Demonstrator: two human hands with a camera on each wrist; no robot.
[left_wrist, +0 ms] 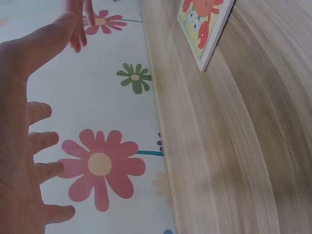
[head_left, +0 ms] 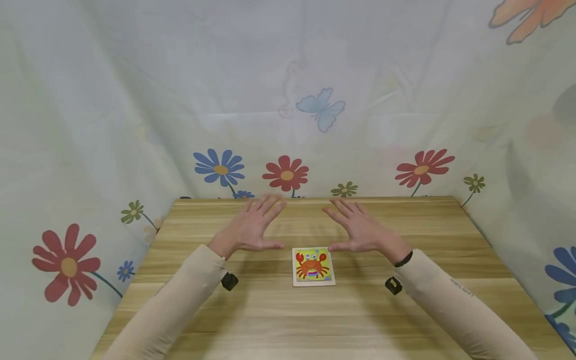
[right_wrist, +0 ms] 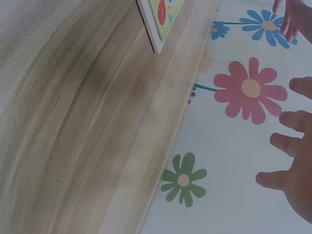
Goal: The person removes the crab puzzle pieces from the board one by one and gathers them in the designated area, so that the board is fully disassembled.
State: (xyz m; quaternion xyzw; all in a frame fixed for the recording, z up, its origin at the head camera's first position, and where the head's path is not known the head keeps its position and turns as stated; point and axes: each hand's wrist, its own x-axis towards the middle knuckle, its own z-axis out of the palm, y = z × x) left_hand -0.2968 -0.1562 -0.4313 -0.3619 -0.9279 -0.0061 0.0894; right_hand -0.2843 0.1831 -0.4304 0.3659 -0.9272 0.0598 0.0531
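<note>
A small square crab puzzle with a white border lies flat on the wooden table, its red crab on a yellow ground. My left hand hovers to the left of it with fingers spread and the thumb pointing inward. On the other side my right hand is held the same way, its thumb tip overlapping the puzzle's upper right corner in the head view. Neither hand holds anything. In the left wrist view the puzzle's corner shows beyond the thumb; the right wrist view catches another corner.
A pale cloth backdrop printed with flowers and a butterfly hangs behind the table and along both sides. The table's far edge runs just beyond the fingertips. A small black device sits at the left wrist, another at the right.
</note>
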